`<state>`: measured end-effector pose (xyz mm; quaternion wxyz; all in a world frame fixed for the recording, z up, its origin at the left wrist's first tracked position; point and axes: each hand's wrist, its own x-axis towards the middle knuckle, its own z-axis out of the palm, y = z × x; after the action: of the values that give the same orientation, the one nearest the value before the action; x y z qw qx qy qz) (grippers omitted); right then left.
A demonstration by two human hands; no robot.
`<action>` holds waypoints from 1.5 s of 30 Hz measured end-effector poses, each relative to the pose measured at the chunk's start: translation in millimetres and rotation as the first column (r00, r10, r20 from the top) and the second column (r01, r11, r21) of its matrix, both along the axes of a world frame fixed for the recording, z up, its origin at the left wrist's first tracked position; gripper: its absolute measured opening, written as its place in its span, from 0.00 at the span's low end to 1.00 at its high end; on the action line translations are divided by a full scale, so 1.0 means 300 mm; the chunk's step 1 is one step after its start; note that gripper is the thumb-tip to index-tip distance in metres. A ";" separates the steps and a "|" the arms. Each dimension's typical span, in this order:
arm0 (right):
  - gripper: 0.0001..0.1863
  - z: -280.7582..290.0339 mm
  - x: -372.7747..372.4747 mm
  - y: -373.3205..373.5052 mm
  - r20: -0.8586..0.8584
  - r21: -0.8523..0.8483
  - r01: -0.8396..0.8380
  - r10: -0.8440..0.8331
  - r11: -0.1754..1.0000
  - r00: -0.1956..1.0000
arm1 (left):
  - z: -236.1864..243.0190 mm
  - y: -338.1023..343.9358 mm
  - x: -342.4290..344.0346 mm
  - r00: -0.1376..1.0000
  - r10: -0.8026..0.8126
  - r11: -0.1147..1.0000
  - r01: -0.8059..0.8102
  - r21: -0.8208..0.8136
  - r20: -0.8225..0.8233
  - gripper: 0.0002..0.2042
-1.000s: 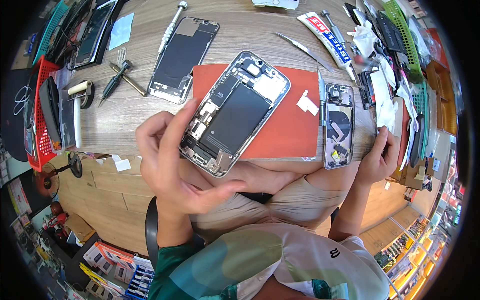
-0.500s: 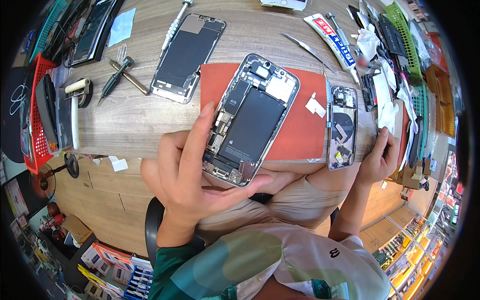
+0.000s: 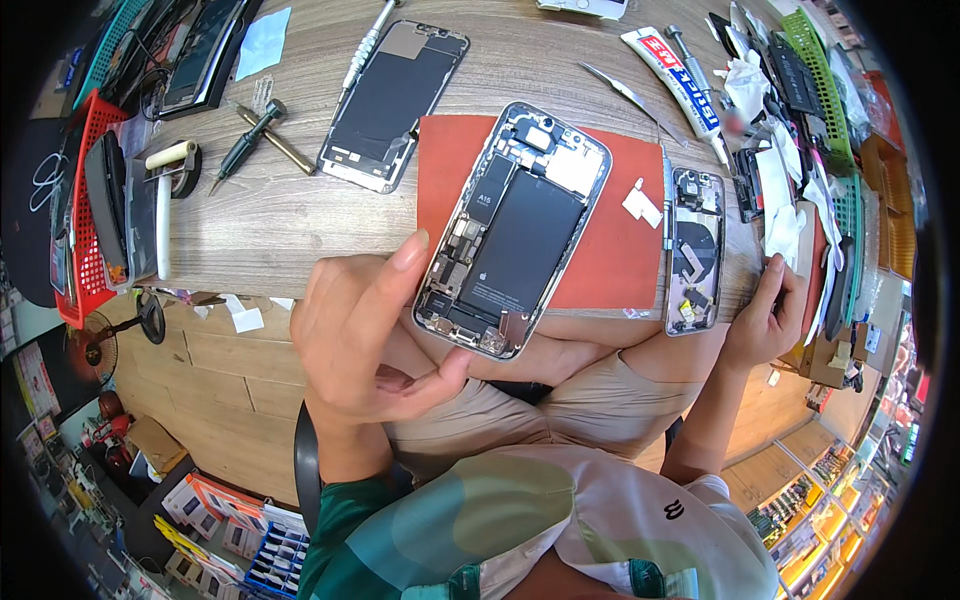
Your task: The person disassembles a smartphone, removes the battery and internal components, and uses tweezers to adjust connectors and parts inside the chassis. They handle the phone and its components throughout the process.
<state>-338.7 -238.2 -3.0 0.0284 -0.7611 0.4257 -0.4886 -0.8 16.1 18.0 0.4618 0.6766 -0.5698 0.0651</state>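
An opened phone (image 3: 522, 245) with its battery and circuit parts showing tilts over the red-brown mat (image 3: 600, 275), its lower end reaching past the table's front edge. My left hand (image 3: 355, 335) holds it from the lower left, with a finger along its left side and the thumb by its bottom corner. At the table edge on the right rests my right hand (image 3: 765, 318), fingers curled beside white tissue (image 3: 785, 230); whatever it may grip is hidden. Between mat and tissue lies another opened phone shell (image 3: 697, 245). A detached black screen panel (image 3: 385, 110) lies beyond the mat, to the left.
Left of the mat are a dark screwdriver (image 3: 245, 150), a red basket (image 3: 95, 215) and a roller (image 3: 170, 155). Tweezers (image 3: 630, 98) and a glue tube (image 3: 675, 85) lie at the far right. A green basket (image 3: 820, 85) stands by piled parts.
My left thumb has drawn back to the left from under the phone's bottom end. The whole view has shifted slightly; my right hand stays at the table edge.
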 end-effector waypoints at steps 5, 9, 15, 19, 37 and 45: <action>0.07 0.002 0.005 0.004 0.006 -0.002 0.010 -0.010 1.000 1.000 | 0.025 0.000 -0.008 0.999 -0.013 0.999 0.012 0.030 0.045 0.35; 0.07 0.000 0.000 0.000 0.023 0.005 -0.013 0.013 1.000 1.000 | 0.041 0.001 -0.052 0.988 -0.080 0.995 0.070 0.073 0.132 0.34; 0.06 -0.001 -0.010 -0.002 0.024 0.027 -0.005 0.004 1.000 1.000 | -0.005 -0.033 -0.053 0.991 -0.039 0.999 0.042 -0.019 0.132 0.33; 0.04 0.042 -0.006 -0.003 0.080 0.118 -0.109 0.100 0.987 0.992 | -0.012 -0.050 -0.034 0.992 -0.082 0.991 0.091 -0.101 0.091 0.30; 0.20 0.418 0.622 0.071 -0.554 0.379 -0.849 0.825 0.369 0.111 | -0.032 -0.054 -0.025 0.996 -0.088 0.986 0.087 -0.142 0.001 0.29; 0.25 0.469 0.685 0.045 -0.578 0.511 -0.821 0.808 0.253 -0.111 | -0.032 -0.053 -0.024 0.996 -0.093 0.984 0.092 -0.155 -0.003 0.28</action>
<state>-133.1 -224.8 137.8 0.1302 -0.9762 -0.1730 0.0131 -7.9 0.2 8.3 0.5185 0.6118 -0.5914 0.0840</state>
